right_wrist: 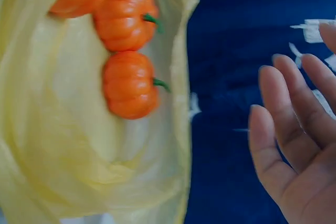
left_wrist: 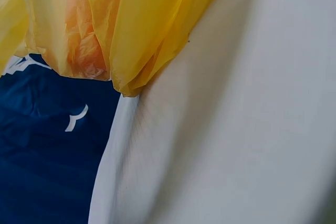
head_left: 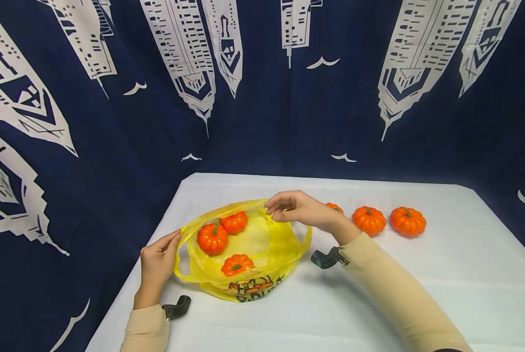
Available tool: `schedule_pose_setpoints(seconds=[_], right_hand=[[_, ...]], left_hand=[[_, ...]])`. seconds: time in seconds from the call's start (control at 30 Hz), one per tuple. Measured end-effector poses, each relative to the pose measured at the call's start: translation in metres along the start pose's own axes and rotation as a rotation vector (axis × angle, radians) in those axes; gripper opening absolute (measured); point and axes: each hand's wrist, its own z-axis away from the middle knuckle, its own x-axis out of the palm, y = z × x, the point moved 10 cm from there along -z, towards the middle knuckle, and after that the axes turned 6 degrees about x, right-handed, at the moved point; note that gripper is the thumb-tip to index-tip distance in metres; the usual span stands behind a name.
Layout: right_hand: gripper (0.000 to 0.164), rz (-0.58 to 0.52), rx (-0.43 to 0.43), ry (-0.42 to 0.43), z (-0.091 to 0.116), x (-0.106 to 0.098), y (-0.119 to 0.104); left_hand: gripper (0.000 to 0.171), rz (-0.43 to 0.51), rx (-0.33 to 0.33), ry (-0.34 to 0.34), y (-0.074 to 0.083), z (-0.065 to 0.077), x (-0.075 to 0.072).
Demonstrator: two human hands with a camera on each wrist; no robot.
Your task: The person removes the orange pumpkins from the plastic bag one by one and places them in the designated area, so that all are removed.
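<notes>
A yellow plastic bag (head_left: 284, 247) stands with its mouth spread wide on the white table. Inside lie three small orange pumpkins with green stems: one at the left (head_left: 212, 239), one behind it (head_left: 235, 223) and one by the front wall (head_left: 237, 264). My left hand (head_left: 155, 261) pinches the bag's left edge near the handle between thumb and fingers. Over the right rim hovers my right hand (head_left: 301, 208), its fingers loosely bent. The right wrist view shows that hand (right_wrist: 302, 145) holding nothing, beside the bag wall. In the left wrist view only the bag (left_wrist: 152, 24) shows, no fingers.
On the table to the right sit two more pumpkins, a nearer one (head_left: 369, 221) and one farther right (head_left: 408, 222). A third pumpkin (head_left: 334, 208) is partly hidden behind my right wrist. A dark blue cloth (head_left: 288, 122) with white buildings hangs behind the table (head_left: 354, 303).
</notes>
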Motion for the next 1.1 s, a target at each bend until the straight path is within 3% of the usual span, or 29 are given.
schedule_pose_setpoints(seconds=[0.17,0.27,0.4,0.67,0.9,1.1], right_hand=[[0.033,0.096,0.055,-0.044,-0.013,0.004,0.01],[0.034,0.145,0.044,-0.099,-0.017,0.006,0.01],[0.039,0.171,-0.012,-0.223,-0.022,0.014,0.005],[0.048,0.15,0.059,-0.464,-0.035,0.037,0.016],[0.052,0.149,0.143,-0.558,-0.046,0.052,0.035],[0.056,0.178,0.153,-0.606,-0.059,0.065,0.036]], left_hand=[[0.019,-0.002,-0.012,-0.008,-0.002,0.001,0.0],[0.018,-0.011,-0.013,-0.012,-0.002,0.0,0.003],[0.018,-0.031,-0.004,-0.007,-0.002,-0.001,0.003],[0.018,-0.024,-0.039,-0.015,-0.006,0.002,0.001],[0.018,-0.005,-0.045,-0.022,-0.006,0.005,0.004],[0.018,-0.029,-0.021,-0.015,-0.003,0.001,0.002]])
